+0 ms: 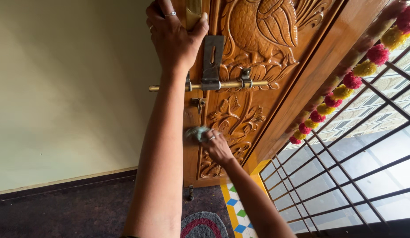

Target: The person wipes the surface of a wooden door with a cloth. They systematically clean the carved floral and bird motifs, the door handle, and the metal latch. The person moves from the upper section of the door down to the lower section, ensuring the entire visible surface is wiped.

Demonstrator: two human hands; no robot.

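Note:
My left hand (pixel 175 35) is raised high and grips the brass door handle (pixel 192 13) on a carved wooden door (pixel 258 39). There are rings on two of its fingers. Lower down, my right hand (pixel 217 147) holds a small green cloth (pixel 197 132) and presses it against the carved lower panel of the door. A brass sliding bolt (pixel 214 84) with a hasp runs across the door between the two hands.
A pale wall (pixel 68 88) is to the left. A string of pink and yellow flowers (pixel 346 83) hangs along the door frame. A metal grille (pixel 355 172) stands at the right. A round mat (pixel 205 225) and a patterned tile strip (pixel 236 211) lie on the dark floor.

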